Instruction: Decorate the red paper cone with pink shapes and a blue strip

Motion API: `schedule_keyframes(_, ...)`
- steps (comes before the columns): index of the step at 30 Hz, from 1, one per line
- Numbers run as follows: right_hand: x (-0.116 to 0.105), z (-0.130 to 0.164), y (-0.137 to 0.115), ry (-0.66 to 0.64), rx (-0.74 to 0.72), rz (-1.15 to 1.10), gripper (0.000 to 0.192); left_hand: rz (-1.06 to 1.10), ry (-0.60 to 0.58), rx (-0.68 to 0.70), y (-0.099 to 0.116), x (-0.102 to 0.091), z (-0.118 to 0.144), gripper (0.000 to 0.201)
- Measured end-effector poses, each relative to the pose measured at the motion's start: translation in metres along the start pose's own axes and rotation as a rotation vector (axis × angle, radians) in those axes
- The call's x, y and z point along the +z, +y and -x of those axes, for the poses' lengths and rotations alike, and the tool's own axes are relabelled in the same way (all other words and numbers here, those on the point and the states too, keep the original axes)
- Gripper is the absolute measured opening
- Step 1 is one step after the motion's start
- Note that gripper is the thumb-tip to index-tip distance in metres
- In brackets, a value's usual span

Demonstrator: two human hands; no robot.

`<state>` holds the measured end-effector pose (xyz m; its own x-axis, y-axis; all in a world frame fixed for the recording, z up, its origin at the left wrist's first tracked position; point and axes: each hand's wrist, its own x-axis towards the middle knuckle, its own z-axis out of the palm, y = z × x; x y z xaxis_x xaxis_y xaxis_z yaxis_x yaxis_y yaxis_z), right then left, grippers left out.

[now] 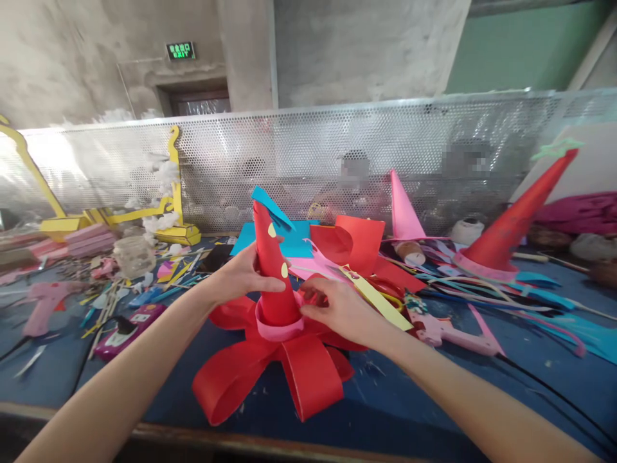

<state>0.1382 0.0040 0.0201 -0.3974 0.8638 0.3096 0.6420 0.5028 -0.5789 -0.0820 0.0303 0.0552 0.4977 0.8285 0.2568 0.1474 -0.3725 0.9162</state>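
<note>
A red paper cone (271,257) with pale yellow spots and a blue paper piece (270,204) at its tip stands in the middle. Around its foot runs a pink paper band (280,330), and red paper loops (313,373) spread out beneath like petals. My left hand (248,273) is wrapped round the cone from the left, thumb in front, some fingers hidden behind. At the right side of the pink band, my right hand (332,305) has its fingers curled in, the tips against the band's edge.
Glue guns lie on the left (45,305) and right (453,333). Behind stand a pink cone (405,209) and another red cone (520,218). A yellow strip (378,299), paper scraps, thin sticks and a glass jar (135,256) litter the blue table. A perforated metal screen (299,148) rises beyond.
</note>
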Motion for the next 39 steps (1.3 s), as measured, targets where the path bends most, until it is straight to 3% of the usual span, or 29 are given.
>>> schedule_keyframes(4, -0.022, 0.006, -0.004, 0.039, -0.003, -0.045, 0.017, -0.059, -0.080, 0.108, 0.021, -0.007, 0.011, 0.061)
schedule_keyframes(7, -0.030, 0.007, -0.002, 0.101, -0.035, -0.059, 0.020, -0.077, -0.135, 0.175, 0.025, -0.011, 0.015, 0.063)
schedule_keyframes(10, -0.027, 0.004, 0.000, 0.102, -0.043, -0.025, 0.019, -0.041, -0.232, 0.136, 0.012, -0.016, 0.007, 0.070)
schedule_keyframes(13, -0.015, 0.000, 0.004, 0.003, -0.029, 0.002, 0.014, -0.040, -0.316, 0.034, -0.011, -0.022, -0.005, 0.079)
schedule_keyframes(16, 0.003, -0.003, 0.014, -0.091, -0.029, -0.050, 0.011, 0.016, -0.253, -0.029, -0.028, -0.023, -0.008, 0.089)
schedule_keyframes(19, 0.018, -0.006, 0.022, -0.116, -0.011, -0.061, 0.015, 0.104, -0.150, -0.065, -0.030, -0.020, 0.001, 0.089)
schedule_keyframes(25, 0.022, -0.015, 0.020, -0.128, -0.016, 0.004, 0.018, 0.102, -0.032, -0.024, -0.019, -0.001, 0.022, 0.061)
schedule_keyframes(31, 0.024, -0.021, 0.018, -0.102, -0.035, 0.077, 0.022, 0.009, 0.132, -0.007, -0.023, 0.012, 0.018, 0.052)
schedule_keyframes(35, 0.029, -0.022, 0.022, -0.101, -0.040, 0.063, 0.017, -0.044, 0.136, 0.005, -0.024, 0.014, 0.015, 0.047)
schedule_keyframes(39, 0.024, -0.020, 0.021, -0.090, -0.039, 0.030, 0.016, 0.027, 0.127, 0.019, -0.025, 0.015, 0.016, 0.054)
